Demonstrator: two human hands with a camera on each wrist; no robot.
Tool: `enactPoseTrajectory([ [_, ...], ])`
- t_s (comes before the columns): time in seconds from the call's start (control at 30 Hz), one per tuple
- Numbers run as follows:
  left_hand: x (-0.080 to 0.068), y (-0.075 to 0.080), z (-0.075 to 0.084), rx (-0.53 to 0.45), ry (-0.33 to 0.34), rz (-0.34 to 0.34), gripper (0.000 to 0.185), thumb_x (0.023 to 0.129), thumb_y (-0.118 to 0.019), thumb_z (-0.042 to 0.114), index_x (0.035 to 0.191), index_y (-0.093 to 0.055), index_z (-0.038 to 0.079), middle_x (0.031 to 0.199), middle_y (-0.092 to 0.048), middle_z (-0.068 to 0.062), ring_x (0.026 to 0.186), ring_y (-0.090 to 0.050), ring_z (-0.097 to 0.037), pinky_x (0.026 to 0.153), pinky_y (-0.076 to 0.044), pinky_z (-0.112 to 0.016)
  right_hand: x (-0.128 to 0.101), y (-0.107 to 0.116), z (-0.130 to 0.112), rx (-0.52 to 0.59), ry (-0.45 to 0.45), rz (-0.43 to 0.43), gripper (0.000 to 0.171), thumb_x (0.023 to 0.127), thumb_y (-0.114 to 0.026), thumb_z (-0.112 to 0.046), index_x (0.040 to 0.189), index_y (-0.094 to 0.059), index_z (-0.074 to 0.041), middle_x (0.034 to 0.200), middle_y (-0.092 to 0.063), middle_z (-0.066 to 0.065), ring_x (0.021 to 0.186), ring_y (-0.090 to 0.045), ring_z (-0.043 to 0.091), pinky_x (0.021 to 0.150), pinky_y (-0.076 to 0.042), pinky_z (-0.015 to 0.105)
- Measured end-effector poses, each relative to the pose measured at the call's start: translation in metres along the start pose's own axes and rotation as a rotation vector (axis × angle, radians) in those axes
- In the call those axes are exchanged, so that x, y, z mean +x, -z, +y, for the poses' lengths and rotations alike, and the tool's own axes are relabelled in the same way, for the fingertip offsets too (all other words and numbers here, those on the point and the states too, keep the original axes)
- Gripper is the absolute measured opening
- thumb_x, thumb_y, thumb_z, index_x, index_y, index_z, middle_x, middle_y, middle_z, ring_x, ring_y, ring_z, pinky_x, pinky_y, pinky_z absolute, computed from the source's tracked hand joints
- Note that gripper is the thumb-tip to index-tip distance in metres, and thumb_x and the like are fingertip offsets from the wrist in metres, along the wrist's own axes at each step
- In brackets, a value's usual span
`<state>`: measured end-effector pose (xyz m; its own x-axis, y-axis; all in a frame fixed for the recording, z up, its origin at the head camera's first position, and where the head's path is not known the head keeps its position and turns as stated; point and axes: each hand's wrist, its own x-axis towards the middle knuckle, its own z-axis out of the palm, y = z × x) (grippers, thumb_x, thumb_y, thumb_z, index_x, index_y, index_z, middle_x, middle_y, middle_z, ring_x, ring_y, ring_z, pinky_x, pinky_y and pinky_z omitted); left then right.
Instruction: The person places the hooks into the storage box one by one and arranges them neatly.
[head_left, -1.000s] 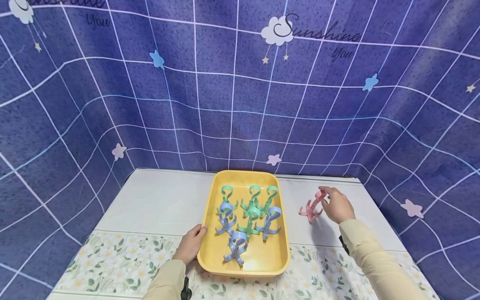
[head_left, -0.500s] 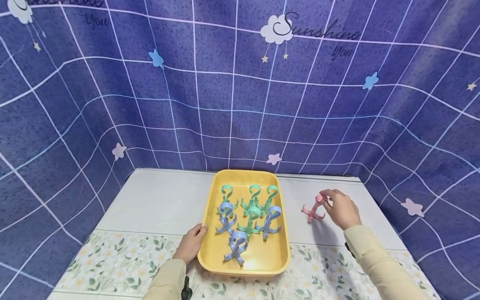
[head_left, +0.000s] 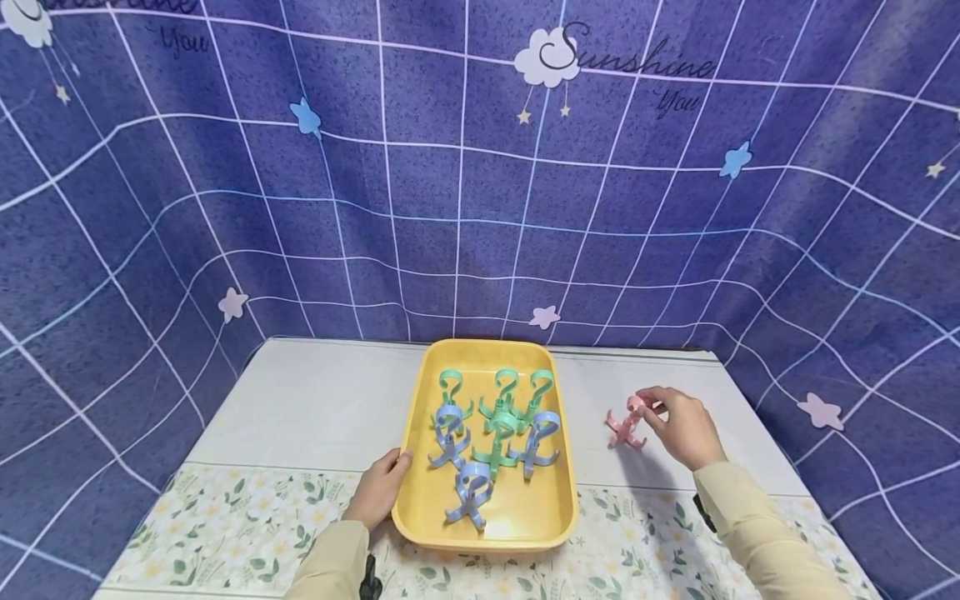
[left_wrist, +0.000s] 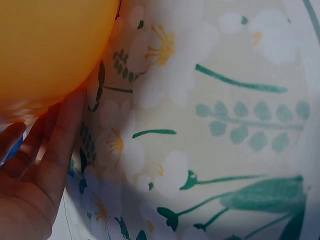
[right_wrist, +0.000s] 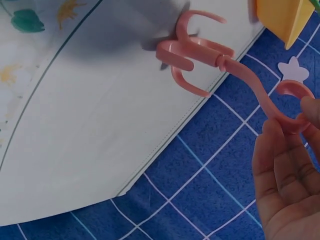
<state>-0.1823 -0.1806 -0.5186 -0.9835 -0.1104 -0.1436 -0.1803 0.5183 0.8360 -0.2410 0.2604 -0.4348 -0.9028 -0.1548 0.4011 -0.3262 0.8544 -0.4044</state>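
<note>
Change: over the last second the pink hook (head_left: 626, 425) has sunk from a higher, tilted pose to a spot lower in the frame, right of centre — its prongs now look to be meeting the white cloth (head_left: 322, 400); the head view has also dipped a little.
What that means: judged from this, the hook is being set down outside the tray, and the fingers have not let go yet.
Right hand: the right hand (head_left: 678, 425) has its fingertips curled round the hook's curved top, pinching it; the right wrist view shows the pink hook (right_wrist: 220, 60) with its loop caught between thumb and fingertips (right_wrist: 280, 150), prongs pointing to the upper left of that frame.
Left hand: the left hand (head_left: 381, 487) lies against the tray's lower-left corner as it did a second ago, fingers fairly straight along the rim and closed round nothing; the left wrist view shows the fingers (left_wrist: 60, 145) touching the tray's rounded orange-yellow wall (left_wrist: 50, 45).
Yellow tray (head_left: 420, 500): centre of the frame, unmoved — it holds green hooks (head_left: 506, 400) at the back and blue hooks (head_left: 468, 492) toward the front.
Floral cloth (head_left: 225, 525): covers the near edge of the table.
Writing: the blue grid backdrop (head_left: 225, 167) reads "Sunshine You" by a white cloud, upper centre (head_left: 622, 67); a partial "You" sits at the upper left.
</note>
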Motion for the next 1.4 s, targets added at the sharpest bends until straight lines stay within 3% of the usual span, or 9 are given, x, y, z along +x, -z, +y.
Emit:
enactPoseTrajectory([
  [0.2, 0.000, -0.001, -0.001, -0.004, -0.008, 0.002, 0.049, 0.111, -0.040, 0.036, 0.140, -0.057, 0.000, 0.116, -0.070, -0.014, 0.091, -0.065, -0.019, 0.092, -0.054, -0.050, -0.002, 0.002, -0.003, 0.020, -0.001, -0.025, 0.020, 0.095, -0.073, -0.012, 0.112, -0.074, -0.001, 0.095, -0.075, 0.011, 0.084, -0.072, 0.034, 0.074, -0.055, 0.056],
  [0.6, -0.001, 0.000, 0.000, -0.013, -0.004, -0.008, 0.050, 0.112, -0.040, 0.036, 0.140, -0.056, -0.001, 0.117, -0.069, -0.014, 0.092, -0.066, -0.020, 0.091, -0.054, -0.048, -0.006, 0.018, -0.018, 0.005, 0.044, -0.050, 0.020, 0.095, -0.074, -0.014, 0.112, -0.075, -0.003, 0.095, -0.074, 0.006, 0.079, -0.071, 0.026, 0.067, -0.057, 0.048],
  [1.03, 0.003, 0.001, -0.001, -0.013, 0.006, -0.009, 0.050, 0.111, -0.040, 0.037, 0.139, -0.057, -0.001, 0.110, -0.070, -0.011, 0.084, -0.063, -0.015, 0.083, -0.053, -0.038, -0.011, 0.036, -0.050, 0.022, 0.192, 0.000, 0.020, 0.095, -0.075, -0.013, 0.113, -0.076, -0.006, 0.098, -0.075, 0.002, 0.079, -0.068, 0.015, 0.066, -0.057, 0.033],
  [1.4, 0.001, 0.001, -0.001, -0.036, 0.010, -0.016, 0.048, 0.111, -0.041, 0.036, 0.137, -0.059, 0.000, 0.102, -0.069, -0.009, 0.078, -0.061, -0.015, 0.074, -0.051, -0.032, -0.012, 0.040, -0.089, 0.166, 0.316, 0.017, 0.014, 0.093, -0.076, -0.010, 0.107, -0.077, -0.012, 0.096, -0.075, -0.009, 0.077, -0.062, 0.002, 0.061, -0.054, 0.025],
])
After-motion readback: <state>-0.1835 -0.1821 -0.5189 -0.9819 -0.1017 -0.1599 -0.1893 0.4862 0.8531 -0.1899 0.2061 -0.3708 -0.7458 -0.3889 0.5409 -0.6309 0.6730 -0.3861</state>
